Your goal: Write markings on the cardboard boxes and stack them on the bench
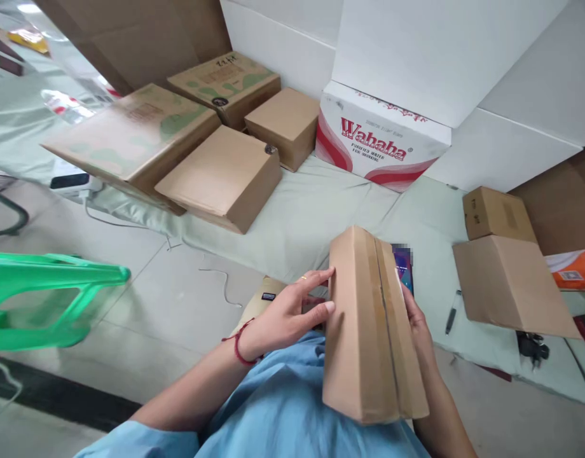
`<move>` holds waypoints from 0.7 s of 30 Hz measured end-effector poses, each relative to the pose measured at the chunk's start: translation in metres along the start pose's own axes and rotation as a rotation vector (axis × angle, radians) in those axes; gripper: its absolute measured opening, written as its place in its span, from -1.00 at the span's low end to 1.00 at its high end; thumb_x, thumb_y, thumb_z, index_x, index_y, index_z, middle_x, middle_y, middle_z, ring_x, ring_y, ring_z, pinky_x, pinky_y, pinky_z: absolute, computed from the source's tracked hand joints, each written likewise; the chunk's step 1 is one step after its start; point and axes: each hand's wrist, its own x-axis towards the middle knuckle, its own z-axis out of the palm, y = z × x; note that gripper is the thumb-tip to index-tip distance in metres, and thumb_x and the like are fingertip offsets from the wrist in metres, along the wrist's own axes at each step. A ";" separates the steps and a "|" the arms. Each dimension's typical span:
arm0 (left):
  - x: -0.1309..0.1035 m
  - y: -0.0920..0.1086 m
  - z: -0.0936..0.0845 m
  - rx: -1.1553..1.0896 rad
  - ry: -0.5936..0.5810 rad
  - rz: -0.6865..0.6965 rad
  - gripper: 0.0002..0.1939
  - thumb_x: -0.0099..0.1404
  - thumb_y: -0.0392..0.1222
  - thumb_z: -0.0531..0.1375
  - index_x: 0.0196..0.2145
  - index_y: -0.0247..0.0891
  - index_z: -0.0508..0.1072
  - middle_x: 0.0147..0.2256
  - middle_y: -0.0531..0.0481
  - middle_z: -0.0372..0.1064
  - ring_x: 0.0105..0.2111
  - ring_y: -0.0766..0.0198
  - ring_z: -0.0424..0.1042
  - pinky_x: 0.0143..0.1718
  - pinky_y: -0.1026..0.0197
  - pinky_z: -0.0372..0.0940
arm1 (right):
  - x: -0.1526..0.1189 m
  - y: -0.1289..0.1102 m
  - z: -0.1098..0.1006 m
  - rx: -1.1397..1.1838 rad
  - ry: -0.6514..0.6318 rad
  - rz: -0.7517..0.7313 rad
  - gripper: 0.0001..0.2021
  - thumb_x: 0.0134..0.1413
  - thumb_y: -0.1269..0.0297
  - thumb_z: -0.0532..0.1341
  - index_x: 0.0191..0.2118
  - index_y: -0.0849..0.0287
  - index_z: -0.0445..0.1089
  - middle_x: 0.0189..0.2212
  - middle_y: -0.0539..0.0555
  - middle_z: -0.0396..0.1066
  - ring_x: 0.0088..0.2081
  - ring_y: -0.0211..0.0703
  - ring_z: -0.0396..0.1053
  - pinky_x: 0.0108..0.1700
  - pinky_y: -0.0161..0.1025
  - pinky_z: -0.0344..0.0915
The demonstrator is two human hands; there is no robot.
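A brown cardboard box [347, 331] is held up in front of my body, its taped seam running lengthwise along the face turned to me. My left hand [292, 308], with a red cord bracelet at the wrist, presses its fingertips and thumb against the box's left side. Around the right edge is my right hand [419, 324]; most of its fingers are hidden behind the box. Just beyond that edge lies a phone [404, 267] with a lit screen, partly covered by the box.
Several cardboard boxes [220, 175] sit on the cloth-covered table [316, 203], beside a white-and-red Wahaba carton [383, 143]. To the right are a pen [453, 312], another box [507, 280] and keys [532, 346]. A green stool [49, 299] stands at left.
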 end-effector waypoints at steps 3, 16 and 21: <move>0.001 0.002 -0.001 -0.018 -0.040 0.006 -0.23 0.46 0.30 0.24 0.43 -0.20 0.34 0.40 -0.27 0.28 0.42 -0.22 0.23 0.40 -0.19 0.24 | 0.000 0.000 0.009 0.105 0.011 -0.007 -0.28 0.02 0.07 0.55 0.32 -0.14 0.46 0.19 0.09 0.59 0.15 0.12 0.58 0.11 -0.01 0.56; 0.020 -0.055 -0.025 -0.978 0.071 -0.475 -0.28 0.46 0.31 0.24 0.21 -0.44 0.51 -0.05 -0.28 0.67 -0.11 -0.01 0.70 0.00 0.03 0.57 | -0.014 -0.015 0.046 0.112 -0.313 -0.223 -0.49 0.27 0.19 0.44 0.30 -0.15 0.44 0.22 0.15 0.54 0.22 0.01 0.51 0.15 -0.03 0.53; 0.024 -0.060 -0.021 -0.945 0.053 -0.487 -0.20 0.45 0.42 0.17 0.18 -0.45 0.53 -0.02 -0.32 0.66 -0.06 -0.05 0.68 0.07 -0.04 0.55 | -0.018 -0.011 0.045 0.061 -0.403 -0.148 -0.51 0.25 0.02 0.44 0.25 -0.06 0.48 0.13 0.16 0.60 0.13 0.03 0.56 0.17 -0.03 0.52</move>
